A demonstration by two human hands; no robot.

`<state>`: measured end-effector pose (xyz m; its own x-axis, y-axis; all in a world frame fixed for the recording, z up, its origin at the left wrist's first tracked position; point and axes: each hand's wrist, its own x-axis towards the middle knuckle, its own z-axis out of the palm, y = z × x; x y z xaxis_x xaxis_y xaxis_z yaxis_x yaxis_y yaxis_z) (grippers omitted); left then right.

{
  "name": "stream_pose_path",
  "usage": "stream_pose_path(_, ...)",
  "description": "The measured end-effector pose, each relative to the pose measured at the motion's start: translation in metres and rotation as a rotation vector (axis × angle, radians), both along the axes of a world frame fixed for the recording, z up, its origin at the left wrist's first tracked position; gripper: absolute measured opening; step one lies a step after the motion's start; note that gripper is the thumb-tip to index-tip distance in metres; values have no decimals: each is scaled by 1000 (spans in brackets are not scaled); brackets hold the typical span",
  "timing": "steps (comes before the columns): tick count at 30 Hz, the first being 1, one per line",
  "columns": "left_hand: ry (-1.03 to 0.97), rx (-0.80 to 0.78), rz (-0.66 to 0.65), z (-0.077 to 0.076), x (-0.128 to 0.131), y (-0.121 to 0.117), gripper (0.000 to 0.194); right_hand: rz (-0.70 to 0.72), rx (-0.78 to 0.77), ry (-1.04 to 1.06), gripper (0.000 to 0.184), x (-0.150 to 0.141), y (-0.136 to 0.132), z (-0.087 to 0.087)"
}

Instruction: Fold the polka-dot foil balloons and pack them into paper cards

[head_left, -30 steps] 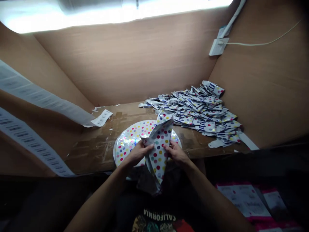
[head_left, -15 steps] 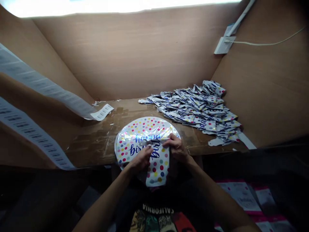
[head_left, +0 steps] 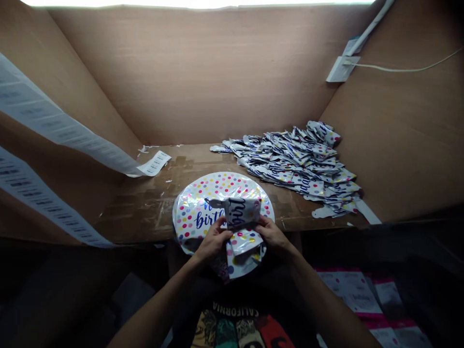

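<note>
Between my two hands is a partly folded foil balloon (head_left: pixel 242 220), white with coloured dots and dark blue lettering. My left hand (head_left: pixel 214 238) pinches its left edge, and my right hand (head_left: pixel 271 233) grips the right edge. A small tab sticks out at the balloon's upper left. Beneath it, at the table's front edge, lie flat round foil balloons (head_left: pixel 195 193) with the same dots and blue "birthday" lettering; how many are stacked cannot be told. To the right, a heap of folded balloons (head_left: pixel 297 164) spreads over the table.
Cardboard walls (head_left: pixel 203 77) enclose the table (head_left: pixel 145 208) at the back and sides. Strips of barcode labels (head_left: pixel 87 150) hang along the left, one end resting on the table. A white socket (head_left: pixel 342 69) with a cable is on the right. Pink-edged packets (head_left: pixel 357 292) lie below right.
The balloon in my hands has gone from a long, loosely folded strip to a shorter shape, its upper part now doubled over. Both hands still hold it. The view has tilted slightly down.
</note>
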<state>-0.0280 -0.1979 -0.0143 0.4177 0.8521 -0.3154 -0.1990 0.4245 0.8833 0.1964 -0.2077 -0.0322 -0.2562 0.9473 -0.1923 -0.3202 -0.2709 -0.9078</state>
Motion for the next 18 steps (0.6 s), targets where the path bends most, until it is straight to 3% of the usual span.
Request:
stream_pose_path(2,-13,0,29,1,-6,4,20,6,81,2,19,2,-2,5)
stream_pose_path(5,12,29,-13,8,-15,12,21,32,255,-103,6,11,1,11)
stream_pose_path(8,140,223,-77,10,-14,18,27,2,429,-366,20,22,16,14)
stream_pose_path(11,459,565,-87,0,-6,26,20,-239,579,-733,34,24,37,18)
stream_pose_path(13,648,701,-48,-13,-1,33,25,-334,701,-951,43,14,47,19)
stream_pose_path(16,941,839,-33,-31,0,40,42,-103,861,-1215,57,-15,50,7)
stream_pose_path(18,1105,927,-115,-38,-5,43,54,77,874,-1341,65,-31,48,-10)
